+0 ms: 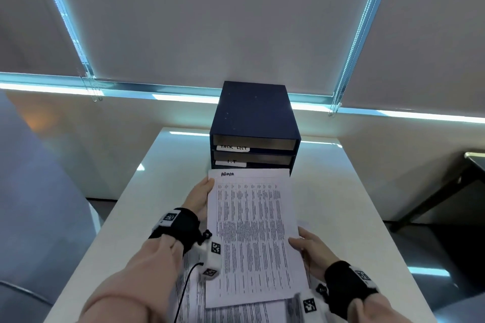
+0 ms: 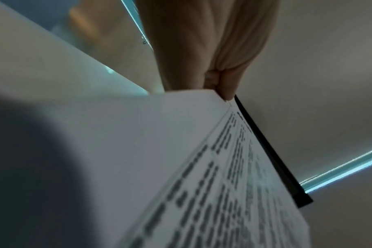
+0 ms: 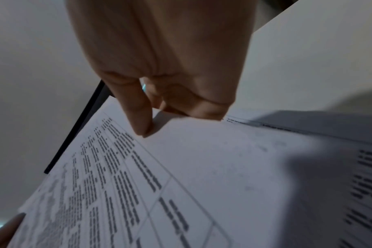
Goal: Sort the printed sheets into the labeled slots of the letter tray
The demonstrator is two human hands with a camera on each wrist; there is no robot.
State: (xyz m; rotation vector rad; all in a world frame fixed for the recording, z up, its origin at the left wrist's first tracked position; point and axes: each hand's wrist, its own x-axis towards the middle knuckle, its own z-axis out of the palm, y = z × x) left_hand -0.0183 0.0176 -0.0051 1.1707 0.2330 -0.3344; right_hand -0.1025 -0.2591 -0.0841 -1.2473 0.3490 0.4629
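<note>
Both hands, left hand [image 1: 200,198] and right hand [image 1: 311,249], are gripping a printed sheet [image 1: 252,231] before the letter tray [image 1: 253,123].

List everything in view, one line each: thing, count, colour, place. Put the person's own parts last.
Letter tray: one, dark blue, far end of the table, open slots facing the person.
Slot labels: two visible, white, handwritten; upper reads TASK LIST, lower partly hidden.
Held sheet: one, white with a printed table, handwritten word at top, lifted in front of the tray.
Loose sheets: count unclear, white printed, on the table under the held sheet.
Table: one, white.
Roller blinds: grey, over the window behind.
Wrist bands: two, black, with white marker cubes.
Left hand: holds the sheet's left edge.
Right hand: holds its right edge.
</note>
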